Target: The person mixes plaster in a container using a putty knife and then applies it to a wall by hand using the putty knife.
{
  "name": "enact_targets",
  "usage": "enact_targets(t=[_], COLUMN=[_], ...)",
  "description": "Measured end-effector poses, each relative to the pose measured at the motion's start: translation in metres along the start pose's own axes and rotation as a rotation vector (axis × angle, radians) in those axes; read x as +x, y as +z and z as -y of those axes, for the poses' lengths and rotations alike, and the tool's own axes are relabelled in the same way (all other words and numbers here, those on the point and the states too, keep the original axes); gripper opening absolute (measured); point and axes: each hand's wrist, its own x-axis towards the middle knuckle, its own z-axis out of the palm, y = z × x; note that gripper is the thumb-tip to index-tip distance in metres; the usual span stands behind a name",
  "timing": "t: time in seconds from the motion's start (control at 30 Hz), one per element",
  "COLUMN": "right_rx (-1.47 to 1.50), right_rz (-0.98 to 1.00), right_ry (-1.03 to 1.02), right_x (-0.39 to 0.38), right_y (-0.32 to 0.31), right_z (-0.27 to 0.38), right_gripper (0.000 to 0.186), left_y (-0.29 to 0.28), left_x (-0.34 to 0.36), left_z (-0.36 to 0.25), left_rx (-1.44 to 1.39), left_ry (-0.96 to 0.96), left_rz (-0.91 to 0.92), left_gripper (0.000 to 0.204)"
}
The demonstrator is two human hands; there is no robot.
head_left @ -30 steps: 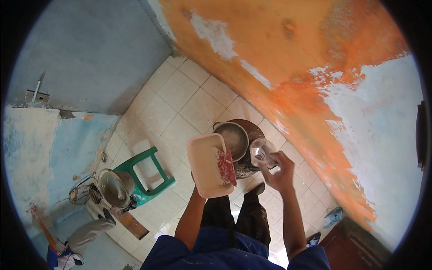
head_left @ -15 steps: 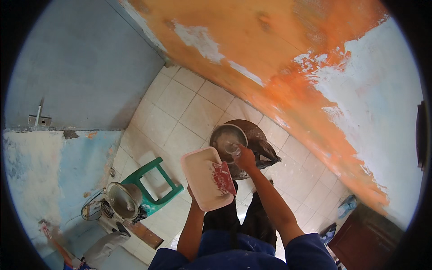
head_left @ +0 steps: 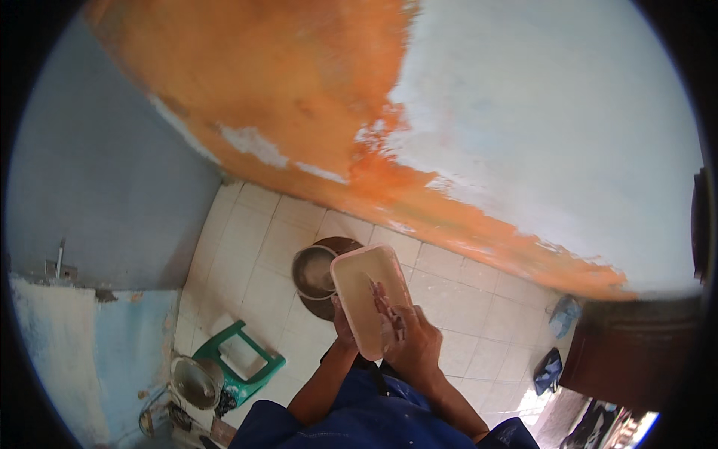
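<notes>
My left hand (head_left: 342,320) is shut on the left side of a pink-rimmed plastic tray (head_left: 351,280) with a smooth beige substance in it. My right hand (head_left: 413,340) is closed on a red scraper (head_left: 381,303), smeared with the substance, that lies over the tray's right part. Behind the tray, a metal pot (head_left: 310,273) with cloudy contents sits on a round brown base (head_left: 323,310) on the tiled floor.
A green plastic stool (head_left: 269,363) and a bucket (head_left: 196,380) with cables stand at lower left. A patchy orange and white wall (head_left: 523,135) rises ahead, a grey surface (head_left: 97,172) at left. A brown cabinet (head_left: 613,352) and blue bags (head_left: 547,370) are at lower right.
The view has turned toward the orange wall. My right hand has left the clear cup by the pot and closed on the scraper. The tray has moved right, now more upright in view.
</notes>
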Motion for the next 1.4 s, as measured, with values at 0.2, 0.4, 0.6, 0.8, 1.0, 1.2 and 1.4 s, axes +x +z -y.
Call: enact_targets(t=[0.2, 0.4, 0.6, 0.8, 1.0, 1.2, 1.4], right_rx=[-0.139, -0.225, -0.171, -0.121, 0.080, 0.011, -0.149], right_rz=[-0.098, -0.191, -0.254, -0.326, -0.475, -0.410, -0.529], right_ry=[0.013, 0.066, 0.051, -0.032, 0.294, 0.150, 0.228], right_x=[-0.009, -0.043, -0.069, -0.100, -0.104, -0.073, -0.037], right_y=[-0.121, -0.211, -0.251, -0.284, -0.317, -0.304, -0.336], right_z=[-0.015, -0.095, -0.142, -0.160, -0.153, -0.180, -0.205], right_gripper=[0.017, 0.037, 0.039, 0.032, 0.011, 0.011, 0.009], left_y=[0.087, 0.126, 0.157, 0.147, 0.186, 0.163, 0.208], left_x=[0.019, 0.004, -0.008, -0.004, 0.000, 0.027, 0.054], left_z=[0.087, 0.187, 0.277, 0.321, 0.342, 0.355, 0.367], left_rx=[-0.262, 0.076, 0.057, 0.147, -0.113, -0.348, 0.051], left_ry=[-0.291, -0.412, -0.479, -0.494, -0.684, -0.637, -0.704], left_rz=[0.242, 0.058, 0.146, 0.070, 0.316, 0.162, 0.281], left_gripper=[0.074, 0.078, 0.070, 0.067, 0.056, 0.068, 0.078])
